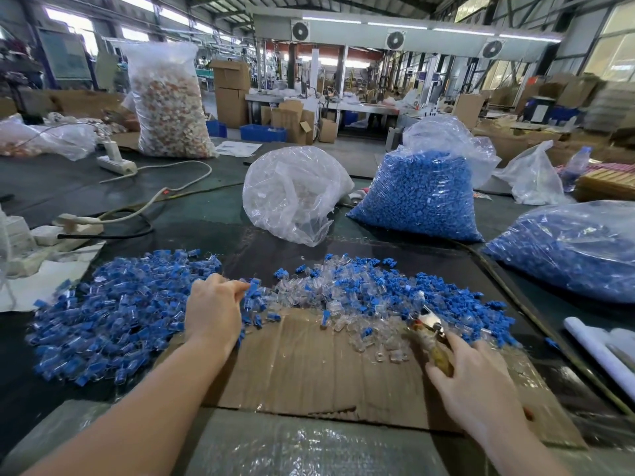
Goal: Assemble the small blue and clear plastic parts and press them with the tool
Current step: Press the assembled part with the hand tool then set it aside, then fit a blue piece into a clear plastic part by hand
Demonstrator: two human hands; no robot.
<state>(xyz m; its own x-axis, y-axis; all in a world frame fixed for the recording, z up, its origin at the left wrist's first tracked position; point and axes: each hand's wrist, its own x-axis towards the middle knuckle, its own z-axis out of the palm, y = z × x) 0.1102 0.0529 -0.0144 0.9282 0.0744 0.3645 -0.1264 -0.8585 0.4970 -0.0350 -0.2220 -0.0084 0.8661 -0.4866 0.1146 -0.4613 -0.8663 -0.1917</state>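
Nearest, 2 bare forearms over the cardboard sheet. Right hand curled round the tool, long axis pointing up-left into the loose blue and clear parts at the cardboard's far edge. Left hand pinching 1 blue piece (apparently) beside the assembled pile, left of the cardboard, well apart from the tool.

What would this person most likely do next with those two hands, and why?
Probably lift the pliers-like tool off the cardboard. The right hand already grips its handle, while the left hand rests at the edge of the pile of blue and clear pieces, its fingers seemingly pinching one.
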